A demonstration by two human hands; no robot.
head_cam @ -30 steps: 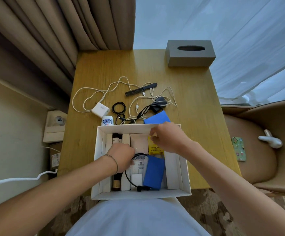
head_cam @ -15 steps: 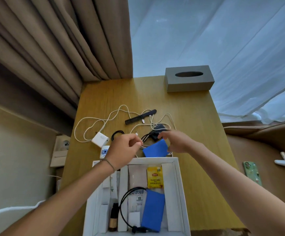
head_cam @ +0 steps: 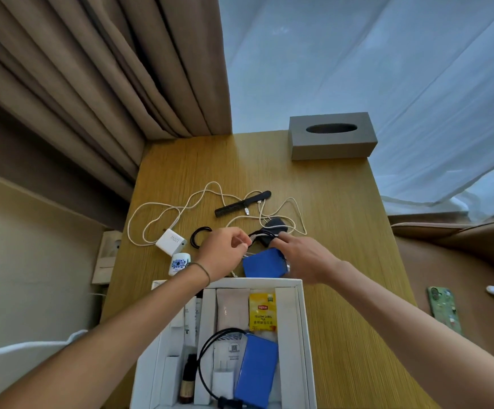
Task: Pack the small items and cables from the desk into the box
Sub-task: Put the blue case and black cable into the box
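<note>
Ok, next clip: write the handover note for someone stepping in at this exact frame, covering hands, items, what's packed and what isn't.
Left hand: pinches a white cable just beyond the box.
Right hand: fingers stretched onto the black cable bundle; whether it grips is unclear.
Packed: tea bag, blue pack, black cable, white plug, sachets, a small bottle.
Left on the desk: second blue pack, charger with its long white cable, comb, black loop, small white jar, the black bundle.
</note>
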